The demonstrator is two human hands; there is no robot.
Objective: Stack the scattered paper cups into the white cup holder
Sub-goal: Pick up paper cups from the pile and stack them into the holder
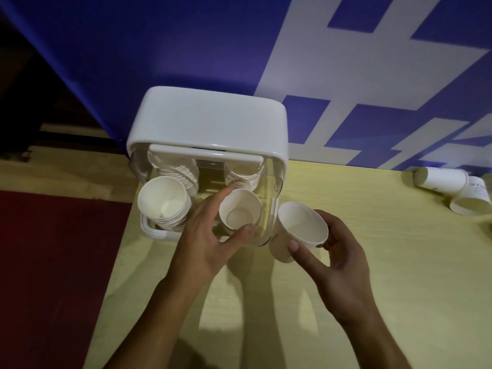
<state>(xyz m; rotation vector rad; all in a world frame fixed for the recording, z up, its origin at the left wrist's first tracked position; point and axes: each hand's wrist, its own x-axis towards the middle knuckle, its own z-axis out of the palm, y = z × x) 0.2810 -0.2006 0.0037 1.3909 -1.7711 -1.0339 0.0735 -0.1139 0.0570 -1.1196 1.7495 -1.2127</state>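
Paper cups sit in four places inside the white cup holder [205, 121], which stands at the far left edge of the light wooden table [386, 288], against a blue and white wall [159, 49]. There is a far-left stack [177, 173], a far-right stack [243, 178], a near-left stack [163, 206], and a near-right cup [241, 211] standing mouth up.

The left hand [202, 243] pinches the near-right cup by its rim, with the forefinger on the far side and the thumb on the near side.

The right hand [338, 265] grips one loose paper cup [302, 230], thumb and fingers curled round its wall. This cup is tilted and just right of the holder's clear front.

At the far right of the table lie two more cups, a sideways cup [439, 179] and a second cup [471, 202], which touch each other.
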